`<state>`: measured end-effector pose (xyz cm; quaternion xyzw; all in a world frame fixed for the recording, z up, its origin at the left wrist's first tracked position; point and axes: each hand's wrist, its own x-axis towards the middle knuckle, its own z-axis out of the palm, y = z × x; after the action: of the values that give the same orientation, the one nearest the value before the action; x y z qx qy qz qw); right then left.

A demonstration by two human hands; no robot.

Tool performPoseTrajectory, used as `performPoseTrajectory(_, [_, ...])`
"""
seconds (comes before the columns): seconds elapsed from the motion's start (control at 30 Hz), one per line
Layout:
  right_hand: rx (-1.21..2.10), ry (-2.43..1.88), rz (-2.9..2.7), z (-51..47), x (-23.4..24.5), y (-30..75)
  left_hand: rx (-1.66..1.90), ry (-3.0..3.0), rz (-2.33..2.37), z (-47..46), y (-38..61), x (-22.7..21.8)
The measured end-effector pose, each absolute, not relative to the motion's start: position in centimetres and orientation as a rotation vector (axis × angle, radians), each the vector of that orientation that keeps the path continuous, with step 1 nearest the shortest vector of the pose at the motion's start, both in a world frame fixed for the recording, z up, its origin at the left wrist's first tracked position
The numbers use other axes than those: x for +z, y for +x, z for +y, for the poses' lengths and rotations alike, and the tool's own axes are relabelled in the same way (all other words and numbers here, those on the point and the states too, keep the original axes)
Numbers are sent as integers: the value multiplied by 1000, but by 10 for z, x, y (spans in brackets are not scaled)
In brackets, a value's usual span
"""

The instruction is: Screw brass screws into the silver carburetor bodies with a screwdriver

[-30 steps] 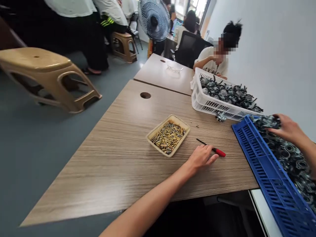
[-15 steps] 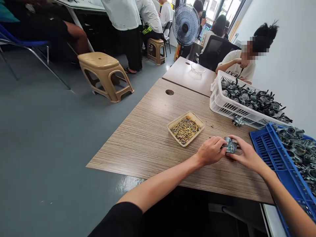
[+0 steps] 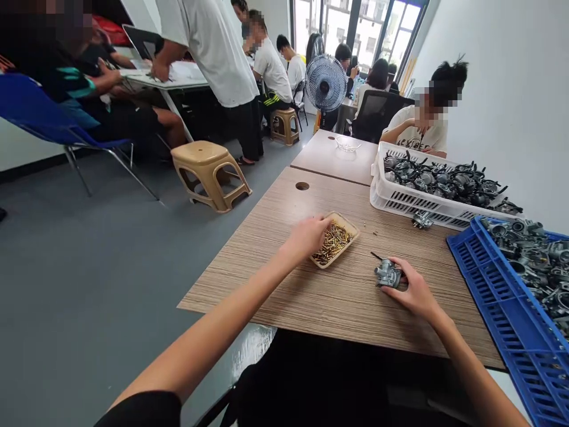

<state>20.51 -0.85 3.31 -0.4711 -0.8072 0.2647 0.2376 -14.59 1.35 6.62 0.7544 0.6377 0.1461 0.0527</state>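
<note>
My right hand (image 3: 412,289) grips a small grey metal carburettor (image 3: 387,274) that rests on the wooden table (image 3: 275,237). My left hand (image 3: 308,235) reaches over the near left corner of a shallow beige tray (image 3: 347,220) holding many small brass parts (image 3: 333,242); its fingers curl down into them, and what they pinch is hidden. A thin tool's dark tip (image 3: 376,256) pokes out just behind the carburettor.
A blue crate (image 3: 489,296) of metal carburettors sits at the right edge, a white crate (image 3: 422,204) of more behind it, one loose carburettor (image 3: 421,221) beside it. A person sits at the far end. A beige stool (image 3: 208,172), fan (image 3: 326,83) and other people stand left.
My left hand let go of the carburettor and moved left to the tray of brass parts. My right hand kept the carburettor on the table. The view tilted up and shifted right.
</note>
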Motion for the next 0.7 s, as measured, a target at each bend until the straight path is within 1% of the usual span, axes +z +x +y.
performPoseTrajectory(0.13, [775,-1259,-2131,-16,17,207,225,2361,1888,19,-147,57])
performPoseTrajectory(0.4, [751,-1164,-2013,-27,-13,207,34,2516,1835,28,-145,50])
performPoseTrajectory(0.7, [760,-1103,-2026,-25,-23,209,39,2451,1861,28,-158,48])
